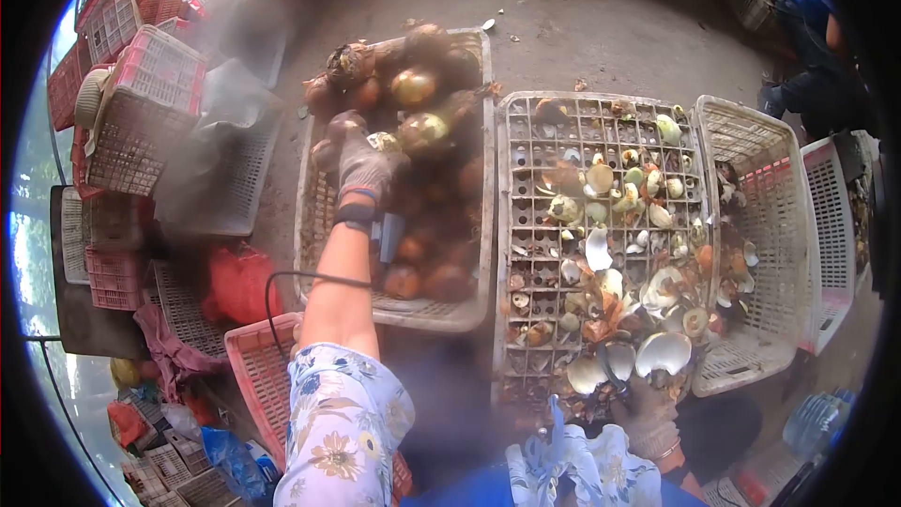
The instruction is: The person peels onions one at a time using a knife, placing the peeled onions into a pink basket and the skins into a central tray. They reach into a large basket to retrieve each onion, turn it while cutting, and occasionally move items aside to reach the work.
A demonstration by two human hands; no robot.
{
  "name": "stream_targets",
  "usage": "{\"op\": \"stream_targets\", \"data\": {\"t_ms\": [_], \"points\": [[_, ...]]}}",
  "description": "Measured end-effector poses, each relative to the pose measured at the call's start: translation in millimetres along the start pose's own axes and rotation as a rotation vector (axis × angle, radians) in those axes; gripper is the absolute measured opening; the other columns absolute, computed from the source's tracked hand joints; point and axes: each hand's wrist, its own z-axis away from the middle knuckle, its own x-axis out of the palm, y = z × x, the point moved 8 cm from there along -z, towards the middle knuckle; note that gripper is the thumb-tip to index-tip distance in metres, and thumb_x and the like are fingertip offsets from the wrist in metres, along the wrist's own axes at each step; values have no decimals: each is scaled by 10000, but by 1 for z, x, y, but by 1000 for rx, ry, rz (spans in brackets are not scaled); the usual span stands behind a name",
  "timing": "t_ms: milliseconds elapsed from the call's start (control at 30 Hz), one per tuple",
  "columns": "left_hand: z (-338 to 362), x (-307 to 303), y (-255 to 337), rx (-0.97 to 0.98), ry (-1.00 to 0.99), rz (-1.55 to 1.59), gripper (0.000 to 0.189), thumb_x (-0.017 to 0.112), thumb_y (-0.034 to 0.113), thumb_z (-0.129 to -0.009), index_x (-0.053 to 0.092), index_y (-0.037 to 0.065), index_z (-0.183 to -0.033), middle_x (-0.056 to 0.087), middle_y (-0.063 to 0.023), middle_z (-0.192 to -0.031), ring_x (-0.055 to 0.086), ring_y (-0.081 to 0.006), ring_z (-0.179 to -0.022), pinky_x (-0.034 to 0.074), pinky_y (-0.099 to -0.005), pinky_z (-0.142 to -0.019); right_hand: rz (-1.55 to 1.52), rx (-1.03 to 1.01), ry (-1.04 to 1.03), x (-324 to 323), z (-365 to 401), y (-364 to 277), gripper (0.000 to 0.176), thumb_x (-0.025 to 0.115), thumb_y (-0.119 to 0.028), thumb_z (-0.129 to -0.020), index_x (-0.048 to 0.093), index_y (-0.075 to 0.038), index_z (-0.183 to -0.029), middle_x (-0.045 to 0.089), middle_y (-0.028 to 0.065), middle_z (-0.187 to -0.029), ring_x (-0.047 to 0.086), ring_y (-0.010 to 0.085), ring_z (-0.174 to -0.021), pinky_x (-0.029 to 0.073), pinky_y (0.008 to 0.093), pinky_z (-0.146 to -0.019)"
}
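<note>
My left hand (369, 169), in a light knit glove, reaches into a pale plastic crate (485, 225) of brown onions. It is right against a reddish-brown onion (346, 125); its fingers are blurred and partly hidden, so I cannot tell whether they grip it. Beside it lie a yellow-green onion (423, 131) and a brownish onion (414, 86). My right hand (649, 421), also gloved, is low at the near edge of a grid-topped crate (504, 253). A knife (616, 363) with a dark handle sticks out from its closed fingers, among large white onion layers (664, 354).
Onion peels and trimmings (615, 293) cover the grid. To its right a tilted crate (765, 310) stands against others. Crates are piled at left (150, 99), near a red bag (242, 284). A person (815, 47) is at upper right; a large clear bottle (815, 424) stands lower right.
</note>
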Motion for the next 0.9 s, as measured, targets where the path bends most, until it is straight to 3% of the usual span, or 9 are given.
{"op": "stream_targets", "data": {"t_ms": [67,100,167,267,433,633,700,733,900], "points": [[46,-5,-8,-125,-83,886,497,808,198,-703,577,82,-1127,637,-64,-997,646,-203,-847,540,-341,-672,79,16,1,-9,7,-6,269,689,-207,-767,599,-46,-962,647,139,-734,647,376,-705,520,459,-648],[62,0,-7,-164,-338,1146,365,752,208,-787,617,106,-1110,659,-52,-998,654,-202,-888,546,-340,-707,104,8,18,-11,10,-8,282,692,-218,-773,601,-47,-978,654,135,-743,652,370,-711,522,455,-651],[115,-23,13,-228,-279,1642,350,719,264,-842,632,97,-1137,671,-67,-1038,651,-212,-949,550,-357,-770,2,-24,46,-10,20,-1,354,715,-218,-776,616,-53,-1073,668,111,-748,668,307,-690,531,411,-647],[184,-66,56,-166,-308,1921,508,646,414,-884,562,91,-1266,604,-119,-1229,591,-290,-1106,524,-446,-899,-574,-121,161,4,36,26,443,725,-197,-779,617,-65,-1188,602,84,-739,585,190,-655,490,348,-629],[281,-74,121,-74,-632,2469,615,592,459,-897,475,69,-1358,510,-184,-1343,500,-387,-1225,455,-600,-991,-221,-549,445,-65,65,-44,445,707,-282,-871,612,11,-1192,625,94,-965,577,133,-775,486,308,-710],[385,-66,168,-149,-652,2399,354,630,231,-848,619,64,-1161,612,-121,-1157,563,-295,-1110,480,-454,-946,-1582,-187,-155,-47,100,-42,568,506,-518,-962,547,-28,-1246,672,54,-947,620,112,-722,514,245,-626],[412,-47,174,-224,-688,2302,291,649,167,-832,641,86,-1111,625,-88,-1115,581,-257,-1087,475,-395,-963,-1686,-197,-107,-41,110,-45,574,530,-492,-958,527,-20,-1284,678,65,-970,627,109,-742,513,237,-623],[418,-38,176,44,-331,1866,233,644,152,-824,653,103,-1051,648,-57,-1045,600,-220,-1049,470,-339,-952,-1650,-292,-118,-45,116,-53,573,539,-479,-956,522,-17,-1294,678,68,-974,623,106,-722,509,235,-625],[447,-1,171,269,-336,1542,448,685,269,-846,556,67,-1225,585,-129,-1216,545,-317,-1158,431,-473,-1014,-1450,-386,-124,-39,122,-55,451,553,-366,-973,539,-9,-1248,669,65,-924,552,81,-590,487,227,-569]]}}
